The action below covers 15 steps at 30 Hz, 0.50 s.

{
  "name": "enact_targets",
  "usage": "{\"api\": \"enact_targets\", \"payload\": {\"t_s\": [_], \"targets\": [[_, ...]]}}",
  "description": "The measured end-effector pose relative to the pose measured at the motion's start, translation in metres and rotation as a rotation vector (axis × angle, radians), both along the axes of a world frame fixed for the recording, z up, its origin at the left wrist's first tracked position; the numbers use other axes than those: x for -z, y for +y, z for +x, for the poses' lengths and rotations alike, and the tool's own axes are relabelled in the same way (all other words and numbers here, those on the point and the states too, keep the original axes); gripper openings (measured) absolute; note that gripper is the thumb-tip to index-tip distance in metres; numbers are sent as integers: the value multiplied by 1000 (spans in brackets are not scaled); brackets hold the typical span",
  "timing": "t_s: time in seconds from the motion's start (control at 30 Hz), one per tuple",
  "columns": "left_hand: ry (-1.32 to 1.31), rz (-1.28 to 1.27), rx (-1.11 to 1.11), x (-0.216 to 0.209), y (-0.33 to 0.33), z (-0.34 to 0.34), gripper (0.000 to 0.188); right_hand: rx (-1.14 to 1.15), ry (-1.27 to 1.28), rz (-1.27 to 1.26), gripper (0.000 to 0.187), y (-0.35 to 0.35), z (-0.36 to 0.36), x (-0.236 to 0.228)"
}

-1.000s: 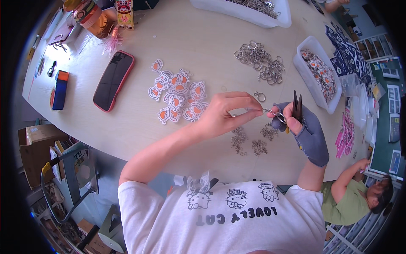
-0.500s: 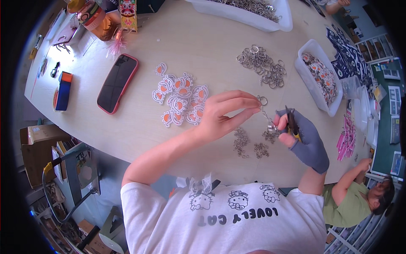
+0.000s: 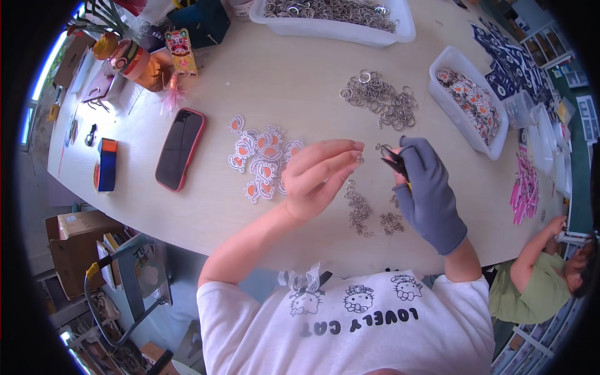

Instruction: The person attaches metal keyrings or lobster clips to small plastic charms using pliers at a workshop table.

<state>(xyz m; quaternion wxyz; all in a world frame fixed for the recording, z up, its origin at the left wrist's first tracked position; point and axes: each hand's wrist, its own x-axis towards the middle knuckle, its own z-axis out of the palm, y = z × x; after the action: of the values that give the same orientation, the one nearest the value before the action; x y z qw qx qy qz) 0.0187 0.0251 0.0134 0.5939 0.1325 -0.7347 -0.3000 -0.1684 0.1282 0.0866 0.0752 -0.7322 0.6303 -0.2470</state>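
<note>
My left hand [image 3: 319, 178] is closed in a pinch, with a small metal chain piece [image 3: 359, 159] at its fingertips. In a grey glove, my right hand [image 3: 431, 194] is wrapped round small pliers [image 3: 396, 164] with dark jaws and a bit of yellow handle. A small metal ring [image 3: 382, 149] shows by the plier tips; whether the jaws grip it I cannot tell. Below the hands lie little piles of tiny metal rings [image 3: 359, 212]. Left of them are flat white charms with orange suns [image 3: 265, 153]. Beyond my hands sits a heap of key rings with chains [image 3: 381, 100].
A white bin of key rings [image 3: 325, 26] stands at the back, and a white bin of charms [image 3: 435, 94] at the right. A phone [image 3: 180, 150] lies on the left, near a blue box [image 3: 107, 165]. Pink strips [image 3: 525, 184] and another person [image 3: 531, 281] are at right.
The key ring and chain no longer stretch between my hands. My right hand has turned and risen, bringing the plier jaws toward my left fingertips. The view has shifted slightly.
</note>
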Motion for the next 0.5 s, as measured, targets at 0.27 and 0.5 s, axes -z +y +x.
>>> {"api": "enact_targets", "payload": {"t_s": [0.27,0.5], "targets": [[19,-114,-45,1,1,1,25,-23,244,-84,34,-4,26,-1],[26,-131,-17,2,-1,2,24,7,343,-109,22,-2,31,-3]]}}
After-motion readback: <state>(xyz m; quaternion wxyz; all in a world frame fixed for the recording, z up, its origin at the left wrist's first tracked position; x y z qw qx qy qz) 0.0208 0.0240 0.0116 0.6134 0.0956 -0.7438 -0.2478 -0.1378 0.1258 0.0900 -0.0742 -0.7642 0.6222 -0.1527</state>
